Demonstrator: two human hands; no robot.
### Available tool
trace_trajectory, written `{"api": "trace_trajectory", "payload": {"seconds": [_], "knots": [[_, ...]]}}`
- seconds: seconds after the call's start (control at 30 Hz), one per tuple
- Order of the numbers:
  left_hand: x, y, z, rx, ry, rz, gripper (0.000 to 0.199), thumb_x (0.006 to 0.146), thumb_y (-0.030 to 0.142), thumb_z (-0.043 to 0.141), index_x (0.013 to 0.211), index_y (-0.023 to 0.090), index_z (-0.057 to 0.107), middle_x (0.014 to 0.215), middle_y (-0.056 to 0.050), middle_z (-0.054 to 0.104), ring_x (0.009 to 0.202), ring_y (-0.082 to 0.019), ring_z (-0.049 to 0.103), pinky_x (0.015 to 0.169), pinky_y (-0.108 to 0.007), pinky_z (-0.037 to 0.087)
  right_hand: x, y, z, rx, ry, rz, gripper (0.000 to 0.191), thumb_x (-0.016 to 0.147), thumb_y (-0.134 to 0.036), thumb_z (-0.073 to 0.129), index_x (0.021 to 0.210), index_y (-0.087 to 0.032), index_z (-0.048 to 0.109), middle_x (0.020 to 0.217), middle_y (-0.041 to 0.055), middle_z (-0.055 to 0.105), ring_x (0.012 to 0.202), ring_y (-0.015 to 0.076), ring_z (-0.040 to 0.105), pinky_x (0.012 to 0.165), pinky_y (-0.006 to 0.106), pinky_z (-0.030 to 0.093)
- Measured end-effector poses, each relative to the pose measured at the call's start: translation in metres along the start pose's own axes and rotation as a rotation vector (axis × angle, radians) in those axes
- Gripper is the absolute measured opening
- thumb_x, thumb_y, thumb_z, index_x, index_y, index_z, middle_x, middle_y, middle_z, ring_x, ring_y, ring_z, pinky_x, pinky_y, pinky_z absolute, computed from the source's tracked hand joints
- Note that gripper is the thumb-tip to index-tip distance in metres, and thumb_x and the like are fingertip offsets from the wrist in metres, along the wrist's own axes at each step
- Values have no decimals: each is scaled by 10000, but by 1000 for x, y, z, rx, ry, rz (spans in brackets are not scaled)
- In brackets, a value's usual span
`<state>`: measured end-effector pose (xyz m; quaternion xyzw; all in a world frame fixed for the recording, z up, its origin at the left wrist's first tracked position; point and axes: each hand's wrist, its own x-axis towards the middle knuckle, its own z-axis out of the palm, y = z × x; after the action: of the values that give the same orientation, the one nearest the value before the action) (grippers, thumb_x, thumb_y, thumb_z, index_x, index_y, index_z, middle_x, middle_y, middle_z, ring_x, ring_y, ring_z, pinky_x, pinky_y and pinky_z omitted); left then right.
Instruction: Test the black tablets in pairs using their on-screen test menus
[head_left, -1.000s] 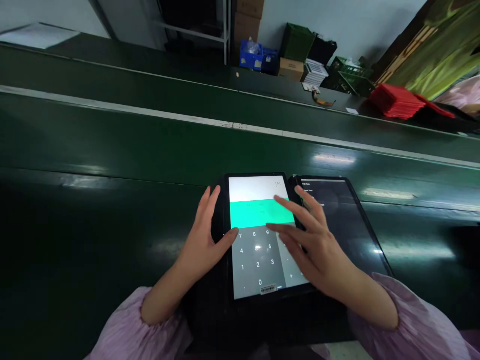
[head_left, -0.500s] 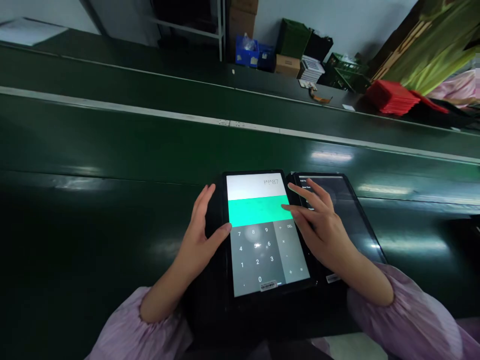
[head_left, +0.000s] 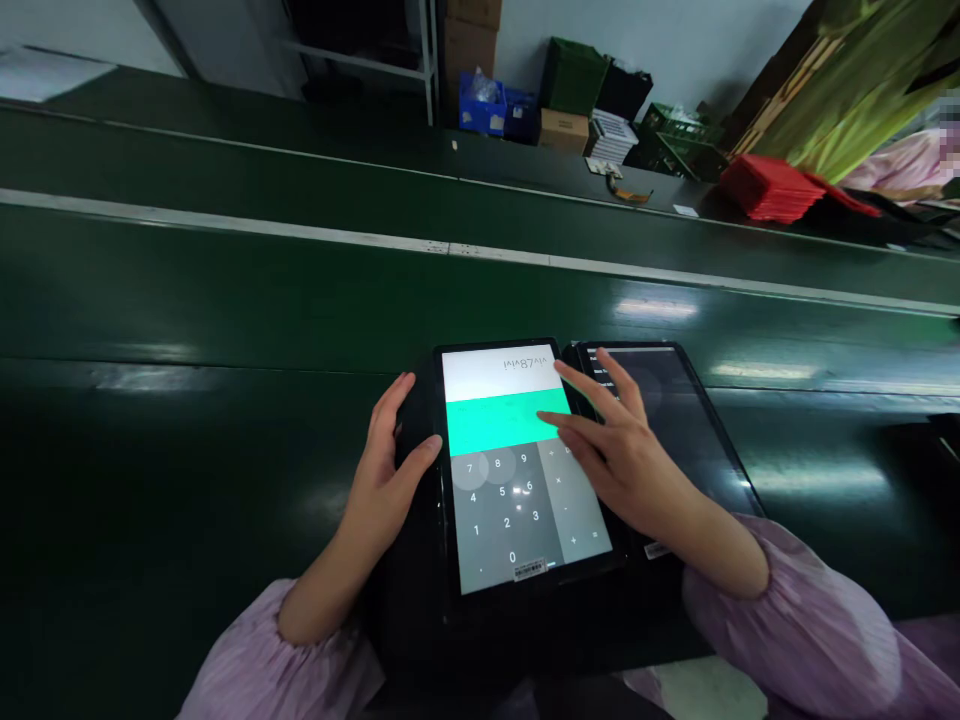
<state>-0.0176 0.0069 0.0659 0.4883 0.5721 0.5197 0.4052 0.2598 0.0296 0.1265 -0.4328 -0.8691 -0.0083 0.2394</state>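
Note:
A tablet (head_left: 495, 520) with a lit calculator screen lies in front of me, a small barcode label (head_left: 530, 569) at its lower edge. Along its left side rests my left hand (head_left: 390, 475), fingers apart, the thumb at the tablet's edge. Over the upper right of the screen hovers my right hand (head_left: 619, 435) with its fingers spread and the index finger pointing at the green band; whether it touches the glass I cannot tell. A second tablet (head_left: 686, 430) with a dark screen and small white text lies to the right, partly hidden under my right hand and forearm.
Beyond the dark green bench (head_left: 225, 280) runs a pale strip (head_left: 360, 238). On the far side stand a blue bin (head_left: 481, 115), a cardboard box (head_left: 562, 130), green crates (head_left: 574, 75) and a red stack (head_left: 769, 187). Part of another person in pink shows at the far right.
My right hand has shifted left, further over the screen. More characters stand in the calculator's top line, and pale circles show around the 7 and 8. The view has shifted slightly.

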Motion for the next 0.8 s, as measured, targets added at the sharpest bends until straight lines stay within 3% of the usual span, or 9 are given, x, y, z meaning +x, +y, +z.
{"api": "trace_trajectory", "payload": {"seconds": [0.17,0.3,0.47,0.63,0.8], "knots": [[0,2,1,-1,40,4,699,912,445,706,1581,326,540,1693,-75,550,1644,-381,394,1342,-618,344,-13,44,-23,-126,150,173,384,1125,-366,489,1179,-329,868,1605,34,645,1643,431,376,1269,789,397],[0,-1,-2,31,32,1,693,908,446,738,1570,341,563,1660,-64,582,1674,-384,333,1340,-623,357,-24,71,-23,-140,172,260,389,1119,-417,495,1178,-326,869,1632,35,617,1645,436,358,1293,802,332],[5,5,3,32,98,25,634,896,430,717,1512,316,618,1626,-79,616,1685,-373,316,1334,-585,389,-35,66,-21,-108,203,291,431,1131,-438,460,1202,-311,865,1628,66,622,1632,455,374,1262,820,350],[30,17,13,-12,141,-7,615,863,397,718,1465,280,661,1633,-101,618,1658,-381,375,1336,-564,376,-66,53,-40,-136,363,293,404,1150,-429,468,1226,-324,850,1561,58,684,1567,393,504,1238,697,467],[55,19,19,2,96,-46,800,809,384,763,1574,267,561,1710,-130,535,1606,-375,469,1335,-547,364,-91,45,-50,-128,379,307,349,1139,-382,505,1269,-343,826,1578,45,668,1559,380,520,1197,647,528]]}}
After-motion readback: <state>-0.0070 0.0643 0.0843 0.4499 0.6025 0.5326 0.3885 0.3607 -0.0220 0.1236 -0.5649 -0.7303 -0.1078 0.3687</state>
